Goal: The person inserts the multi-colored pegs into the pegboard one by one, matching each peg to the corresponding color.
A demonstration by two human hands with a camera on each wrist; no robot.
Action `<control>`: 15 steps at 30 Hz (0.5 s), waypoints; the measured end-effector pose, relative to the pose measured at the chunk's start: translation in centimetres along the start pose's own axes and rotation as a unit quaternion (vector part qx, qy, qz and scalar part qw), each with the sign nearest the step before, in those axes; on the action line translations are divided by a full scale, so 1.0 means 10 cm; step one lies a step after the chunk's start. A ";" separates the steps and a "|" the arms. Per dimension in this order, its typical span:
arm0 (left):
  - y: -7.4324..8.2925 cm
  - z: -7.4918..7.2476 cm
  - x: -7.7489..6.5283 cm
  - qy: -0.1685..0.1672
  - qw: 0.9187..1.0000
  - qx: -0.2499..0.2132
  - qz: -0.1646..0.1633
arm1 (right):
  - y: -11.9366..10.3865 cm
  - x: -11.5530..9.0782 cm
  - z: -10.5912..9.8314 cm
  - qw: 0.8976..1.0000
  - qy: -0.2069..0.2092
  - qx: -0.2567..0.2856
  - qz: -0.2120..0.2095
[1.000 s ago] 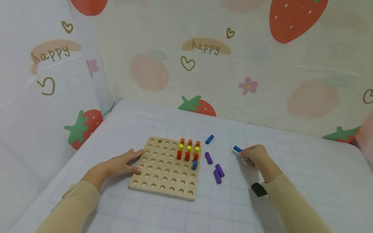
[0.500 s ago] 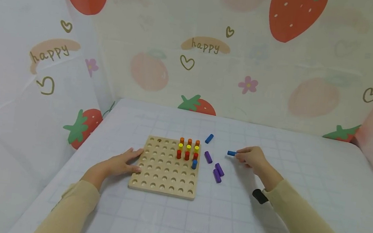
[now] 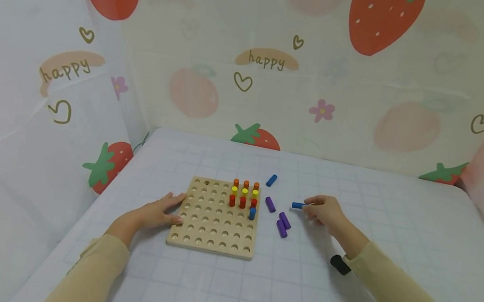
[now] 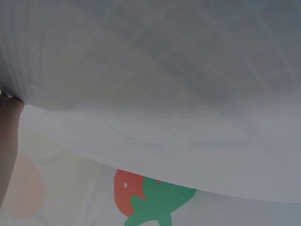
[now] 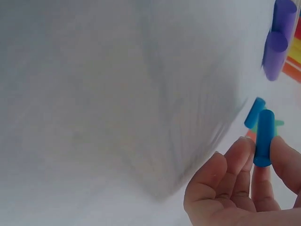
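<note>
Between thumb and fingertips my right hand (image 3: 325, 212) pinches a blue peg (image 5: 265, 136), its free end pointing left toward the pegboard. My left hand (image 3: 155, 212) rests with fingers spread along the left edge of the wooden pegboard (image 3: 204, 220). At the board's right side stand rows of orange pegs (image 3: 246, 184), yellow pegs (image 3: 245, 192) and red pegs (image 3: 243, 202). One upright blue peg (image 3: 252, 214) stands just in front of the red row at the right edge. In the left wrist view only a bit of the left hand (image 4: 9, 122) shows.
Right of the board lie several loose purple pegs (image 3: 270, 204), two of them side by side. Another loose blue peg (image 3: 271, 180) lies farther back. A white gridded cloth covers the table (image 3: 194, 287), and a strawberry-print curtain (image 3: 273, 95) hangs behind it.
My right hand has moved slightly left and nearer to me with the pinched blue peg, which has turned from slanted to nearly level. The left hand and the board have stayed put.
</note>
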State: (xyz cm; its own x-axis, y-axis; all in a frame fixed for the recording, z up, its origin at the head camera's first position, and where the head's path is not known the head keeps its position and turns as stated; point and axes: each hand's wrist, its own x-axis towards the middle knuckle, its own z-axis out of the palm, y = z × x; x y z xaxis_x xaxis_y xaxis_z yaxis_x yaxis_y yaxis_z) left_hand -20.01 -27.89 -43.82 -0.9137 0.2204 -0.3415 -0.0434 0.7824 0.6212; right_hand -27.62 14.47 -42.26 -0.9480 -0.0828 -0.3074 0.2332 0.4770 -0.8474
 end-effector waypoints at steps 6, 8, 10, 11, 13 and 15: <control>-0.01 0.01 0.00 0.001 1.000 -0.001 -0.002 | -0.05 -0.04 0.06 1.000 0.003 0.001 -0.016; -0.02 0.01 0.00 0.002 1.000 -0.001 0.000 | -0.08 -0.06 0.07 1.000 0.003 -0.001 -0.021; -0.02 0.01 0.00 0.002 1.000 -0.001 0.001 | -0.10 -0.07 0.08 1.000 0.002 -0.003 -0.023; -0.02 0.01 0.00 0.002 1.000 -0.001 0.002 | -0.11 -0.08 0.08 1.000 0.002 -0.006 -0.024; -0.02 0.01 0.01 0.002 1.000 -0.001 0.003 | -0.14 -0.09 0.08 1.000 0.000 -0.007 -0.024; -0.02 0.00 0.00 0.000 1.000 -0.002 0.005 | -0.16 -0.10 0.08 1.000 -0.004 -0.007 -0.024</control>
State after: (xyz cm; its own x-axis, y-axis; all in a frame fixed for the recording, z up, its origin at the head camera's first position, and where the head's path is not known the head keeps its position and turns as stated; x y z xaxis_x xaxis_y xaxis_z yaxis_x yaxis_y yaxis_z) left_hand -20.03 -28.04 -43.98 -0.9139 0.2290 -0.3352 -0.0354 0.7777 0.6277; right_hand -26.86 13.06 -40.94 -0.9566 -0.1125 -0.2688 0.1836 0.4838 -0.8557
